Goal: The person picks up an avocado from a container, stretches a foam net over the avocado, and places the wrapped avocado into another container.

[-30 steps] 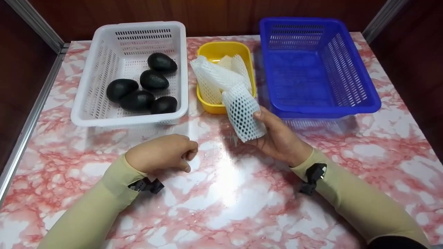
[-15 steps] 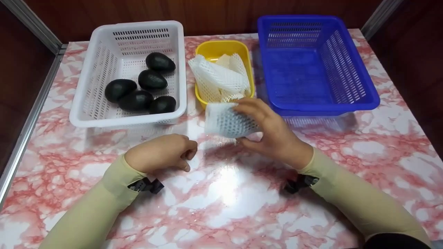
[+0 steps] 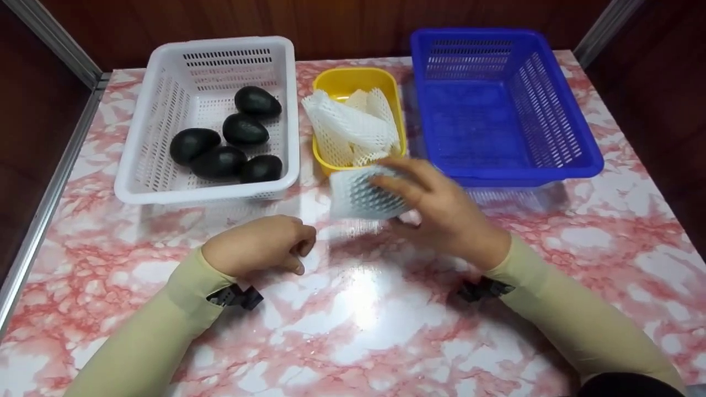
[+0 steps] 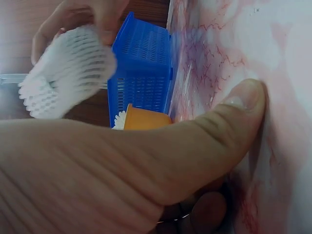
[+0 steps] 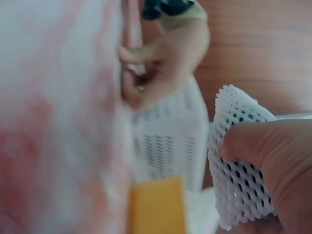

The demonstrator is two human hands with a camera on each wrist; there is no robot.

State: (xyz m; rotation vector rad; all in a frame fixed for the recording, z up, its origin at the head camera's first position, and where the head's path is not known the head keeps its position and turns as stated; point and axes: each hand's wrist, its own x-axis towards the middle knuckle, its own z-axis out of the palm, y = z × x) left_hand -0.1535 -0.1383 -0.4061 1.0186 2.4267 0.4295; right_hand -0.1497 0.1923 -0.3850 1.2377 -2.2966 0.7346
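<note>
In the head view, my right hand [image 3: 441, 212] grips a white foam net sleeve [image 3: 345, 196] from above, above the table near the yellow box. Through its mesh shows a dark shape that looks like an avocado [image 3: 378, 194]. The right wrist view has my thumb [image 5: 251, 141] pressed along the side of this sleeve. My left hand [image 3: 256, 245] rests on the table at the left, its fingers loosely curled and holding nothing. It lies in front of the white basket [image 3: 207, 196], where several dark avocados [image 3: 242, 129] lie on the right and near side.
Between the baskets stands a yellow box [image 3: 358, 73] heaped with white foam net sleeves [image 3: 356, 124], one hanging over its left rim. A blue basket [image 3: 513, 179] with nothing in it stands at the right. Behind them rises a brown wooden panel [image 3: 353, 27].
My right hand has turned over from beside the sleeve to above it, swinging the sleeve from upright slant to nearly level and away from the yellow box. The left hand has stayed put.
</note>
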